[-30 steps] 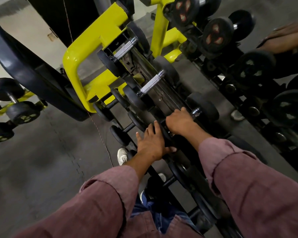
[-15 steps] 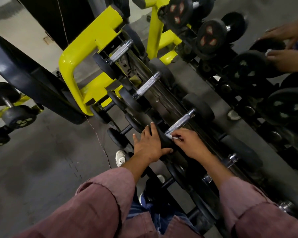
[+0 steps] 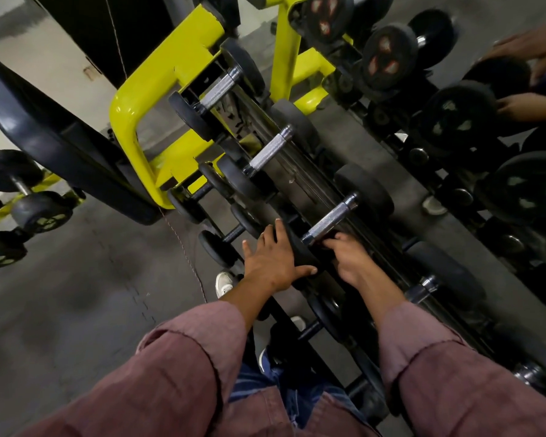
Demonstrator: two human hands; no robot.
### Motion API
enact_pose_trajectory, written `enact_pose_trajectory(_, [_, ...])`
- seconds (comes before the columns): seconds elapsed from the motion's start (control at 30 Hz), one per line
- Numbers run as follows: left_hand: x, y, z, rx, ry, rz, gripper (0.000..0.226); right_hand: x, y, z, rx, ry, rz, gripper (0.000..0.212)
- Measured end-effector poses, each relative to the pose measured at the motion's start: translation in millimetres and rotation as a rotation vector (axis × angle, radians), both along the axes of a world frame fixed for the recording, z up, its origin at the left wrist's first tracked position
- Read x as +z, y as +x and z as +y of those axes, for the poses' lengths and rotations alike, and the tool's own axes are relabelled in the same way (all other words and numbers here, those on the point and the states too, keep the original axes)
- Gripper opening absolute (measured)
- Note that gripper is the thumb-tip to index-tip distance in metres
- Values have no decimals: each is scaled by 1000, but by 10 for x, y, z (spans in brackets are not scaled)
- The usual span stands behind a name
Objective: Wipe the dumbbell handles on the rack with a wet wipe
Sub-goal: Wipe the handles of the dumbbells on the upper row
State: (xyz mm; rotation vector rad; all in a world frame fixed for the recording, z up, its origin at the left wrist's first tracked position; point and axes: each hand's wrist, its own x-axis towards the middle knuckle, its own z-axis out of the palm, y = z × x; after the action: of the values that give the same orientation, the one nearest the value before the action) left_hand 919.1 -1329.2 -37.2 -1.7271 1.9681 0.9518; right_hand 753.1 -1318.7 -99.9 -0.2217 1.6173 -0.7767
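Left fingers [image 3: 273, 238]: straight and spread, laid flat over the black end weight [image 3: 300, 250] of the nearest dumbbell; thumb hooked along its lower edge. Nothing pinched.
Left hand [image 3: 273, 263]: palm down, resting on that weight.
Right fingers [image 3: 336, 244]: curled at the near end of the handle [image 3: 328, 220], tips touching or just beside the metal. Whether a wipe sits under them cannot be told; none shows.
Right hand [image 3: 352, 263]: back of hand up, just below the handle, close beside the left hand.
Handle: knurled silver bar, most of its length bare, running up and right to the far end weight [image 3: 364, 187].
Sleeves: dull red, rolled; left sleeve [image 3: 183, 367], right sleeve [image 3: 454, 373].
Rack [image 3: 297, 181]: dark rails running from upper left to lower right, carrying a row of dumbbells.
Other handles: second handle [image 3: 270, 152] and third handle [image 3: 219, 89] further up the row, both uncovered.
Frame [image 3: 158, 86]: yellow tube at the far end of the rack.
Floor [image 3: 76, 294]: grey; one white shoe [image 3: 223, 283] beside the rack's foot.
Left edge: more dumbbells [image 3: 29, 200] on a low stand.
Right side: appears to be a mirror, showing black weights [image 3: 388, 56] and other hands [image 3: 530, 47].
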Motion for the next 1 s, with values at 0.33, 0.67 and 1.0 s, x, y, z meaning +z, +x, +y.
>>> enact_pose_trajectory(0.33, [20, -9, -2, -6, -11, -12, 133, 131, -254, -170, -758, -148, -327, 31])
enact_pose_trajectory(0.67, [12, -15, -2, -4, -4, -16, 134, 71, 28, 66, -152, -71, -20, 16])
enact_pose_trajectory(1.0, [-3, -9, -9, 6, 10, 5, 133, 335, -87, 124, 383, -239, 529, 17])
